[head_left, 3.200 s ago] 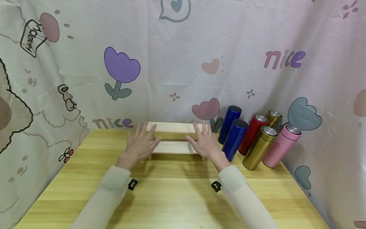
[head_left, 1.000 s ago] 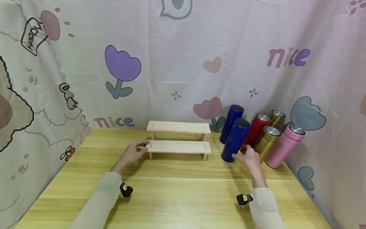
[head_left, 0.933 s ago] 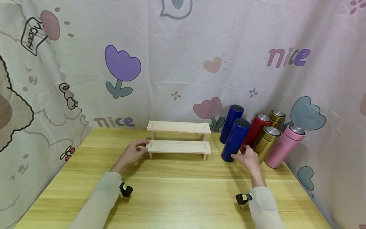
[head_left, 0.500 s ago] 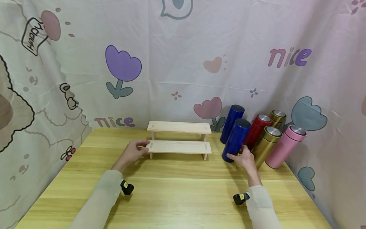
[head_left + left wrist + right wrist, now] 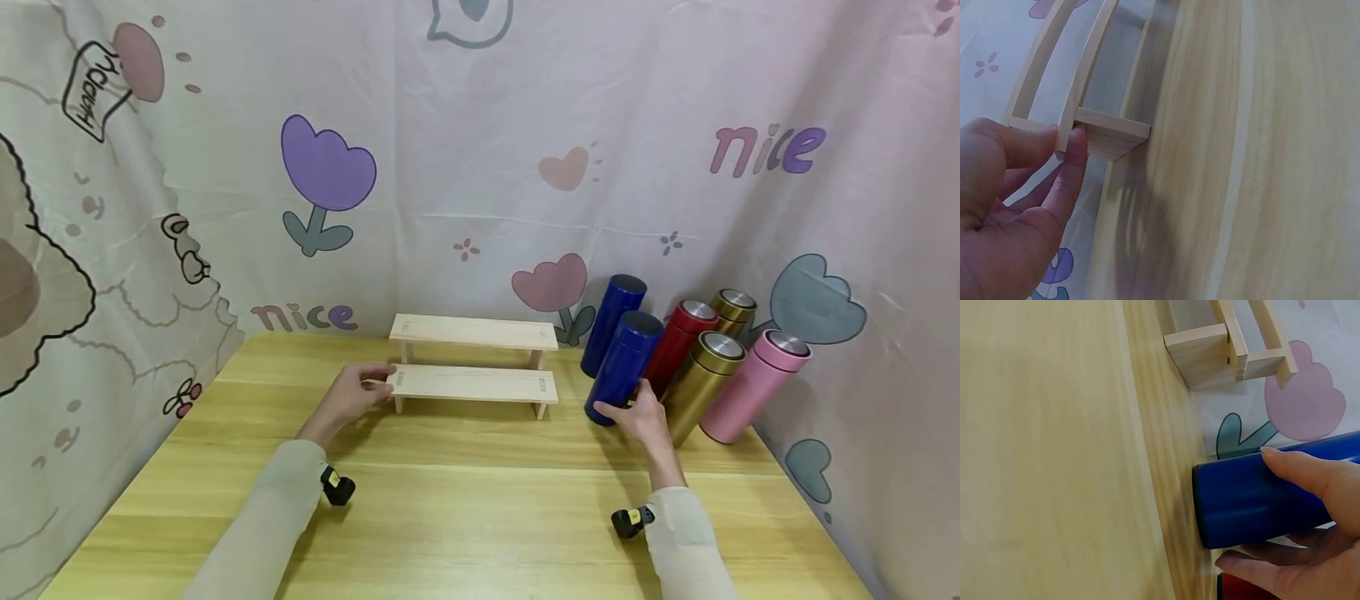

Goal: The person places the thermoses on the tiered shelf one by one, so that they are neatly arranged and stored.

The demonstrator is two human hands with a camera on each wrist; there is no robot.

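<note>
My left hand (image 5: 351, 400) pinches the left end of the lower board of a two-tier wooden rack (image 5: 472, 383); in the left wrist view the thumb lies on one face of the board and fingers on the other. To the rack's right, my right hand (image 5: 643, 417) grips the lower part of the front blue thermos bottle (image 5: 624, 358). In the right wrist view its thumb lies on one side of the blue bottle (image 5: 1254, 494) and the fingers curve round the opposite side. The bottle stands upright on the table.
Close behind stands a second blue thermos (image 5: 611, 325). Right of the held bottle are a red thermos (image 5: 678, 342), a front gold one (image 5: 701, 387), a rear gold one (image 5: 733, 310) and a pink one (image 5: 753, 387). A printed curtain (image 5: 465, 150) hangs behind the wooden table (image 5: 465, 517).
Both hands were spread over the rack's ends. The left has shifted to the lower board's edge and pinches it; the right has moved right, then closed in on the front blue thermos.
</note>
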